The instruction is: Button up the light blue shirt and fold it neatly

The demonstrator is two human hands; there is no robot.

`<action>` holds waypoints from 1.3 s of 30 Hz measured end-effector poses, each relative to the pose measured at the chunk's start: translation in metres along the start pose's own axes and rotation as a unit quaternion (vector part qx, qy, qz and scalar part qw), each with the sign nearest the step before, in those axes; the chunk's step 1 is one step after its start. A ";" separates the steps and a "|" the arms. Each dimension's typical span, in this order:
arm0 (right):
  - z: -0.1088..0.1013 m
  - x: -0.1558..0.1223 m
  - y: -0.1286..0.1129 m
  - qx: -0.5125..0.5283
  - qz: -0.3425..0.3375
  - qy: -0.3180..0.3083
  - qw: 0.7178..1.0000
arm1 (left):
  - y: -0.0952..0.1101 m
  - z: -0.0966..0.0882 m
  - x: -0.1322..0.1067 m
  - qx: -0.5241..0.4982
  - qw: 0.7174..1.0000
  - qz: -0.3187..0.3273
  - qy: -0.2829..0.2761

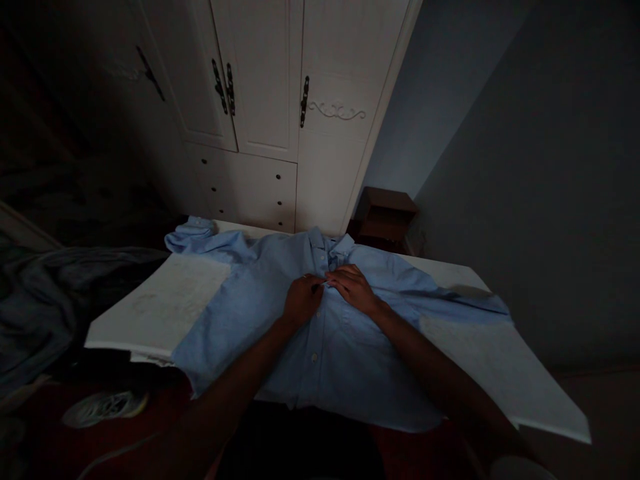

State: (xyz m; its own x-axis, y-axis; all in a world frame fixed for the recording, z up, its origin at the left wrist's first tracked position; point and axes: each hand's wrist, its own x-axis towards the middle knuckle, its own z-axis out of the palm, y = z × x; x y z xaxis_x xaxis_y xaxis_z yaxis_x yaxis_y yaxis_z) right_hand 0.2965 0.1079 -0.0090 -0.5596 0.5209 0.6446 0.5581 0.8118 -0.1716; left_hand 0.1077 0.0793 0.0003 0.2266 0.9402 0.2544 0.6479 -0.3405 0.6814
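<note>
A light blue button-up shirt lies face up across a white board, its collar toward the far edge and its sleeves spread to both sides. My left hand and my right hand meet at the front placket, just below the collar. The fingers of both are closed in a pinch on the shirt's front edge. Between the fingertips a small pale bit shows; whether it is a button is too small to tell. Lower on the placket a white button is visible.
Beyond the board stands a white wardrobe with dark handles and drawers. A small brown cabinet is at the wall on the right. Dark clothing is heaped at the left, and a shoe rests on the red floor covering.
</note>
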 end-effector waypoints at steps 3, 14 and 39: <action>0.000 0.000 -0.002 -0.007 -0.007 0.008 1.000 | 0.000 0.000 0.000 -0.012 1.000 -0.008 0.003; 0.000 -0.001 -0.003 -0.007 0.025 -0.021 0.999 | 0.002 -0.001 -0.001 -0.010 1.000 -0.001 0.004; -0.001 -0.001 -0.005 -0.020 -0.040 0.063 0.997 | 0.003 0.000 -0.004 -0.010 0.996 0.052 0.073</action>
State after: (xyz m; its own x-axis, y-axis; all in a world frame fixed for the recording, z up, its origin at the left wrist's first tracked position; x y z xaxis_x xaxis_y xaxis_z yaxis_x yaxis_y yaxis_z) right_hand 0.2949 0.1036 -0.0081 -0.5226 0.4162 0.7441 0.5404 0.8368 -0.0884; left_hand 0.1084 0.0744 0.0015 0.1829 0.8891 0.4196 0.6121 -0.4369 0.6591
